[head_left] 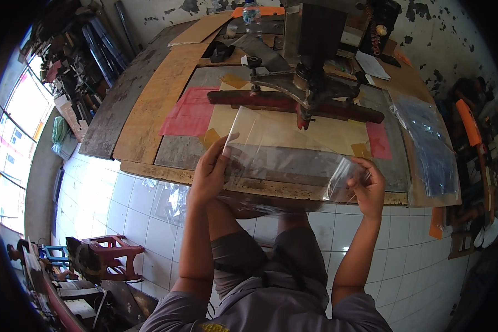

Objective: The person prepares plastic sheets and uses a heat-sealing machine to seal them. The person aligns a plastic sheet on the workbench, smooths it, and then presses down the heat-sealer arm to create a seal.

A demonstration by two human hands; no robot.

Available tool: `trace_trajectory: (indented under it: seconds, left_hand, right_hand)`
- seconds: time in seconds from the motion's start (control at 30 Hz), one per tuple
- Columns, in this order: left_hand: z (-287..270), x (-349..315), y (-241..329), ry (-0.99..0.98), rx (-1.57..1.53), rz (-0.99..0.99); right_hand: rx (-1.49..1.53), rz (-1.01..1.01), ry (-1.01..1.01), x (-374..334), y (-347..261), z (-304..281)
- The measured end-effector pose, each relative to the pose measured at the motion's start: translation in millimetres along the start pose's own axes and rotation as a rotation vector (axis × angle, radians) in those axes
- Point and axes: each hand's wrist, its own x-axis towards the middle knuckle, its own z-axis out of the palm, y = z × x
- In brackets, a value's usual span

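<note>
Between my hands stretches a clear plastic sheet [282, 155], thin and glossy, perhaps a flat bag; I cannot tell which. My left hand [209, 169] grips its left edge between thumb and fingers. Its right end, crumpled and shiny, is pinched in my right hand [368, 187]. The sheet hangs over the front edge of the worktable. Just beyond it is a black press with a long dark-red bar [337, 107], raised over a cream sheet [243, 133] taped to the grey bed. Pink patches [191, 113] flank the cream sheet.
A stack of clear plastic [426, 144] lies on the table's right side. Brown boards [202, 30] and a water bottle [252, 14] are at the back. A red stool [116, 257] stands on the tiled floor at lower left, and loose plastic [170, 200] lies under the table's left front.
</note>
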Motion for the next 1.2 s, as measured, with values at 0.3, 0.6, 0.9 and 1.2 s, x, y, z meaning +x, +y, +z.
trace_trajectory:
  seconds: [0.3,0.6,0.9,1.2]
  left_hand:
    - [-3,-1,6,0.017,-0.130,-0.003]
    - [5,2,-4,0.085,-0.096,0.123]
    - [28,0,2,0.448,0.608,0.597]
    - [26,3,20,0.202,0.601,0.615]
  right_hand:
    - [0.144,0.018,-0.017,1,-1,-3]
    - [0.123,0.090,-0.105,1,0,-3]
    - [-0.021,0.042,-0.191,2,-3,1]
    - [-0.046,0.071,-0.206,1,-4,-3]
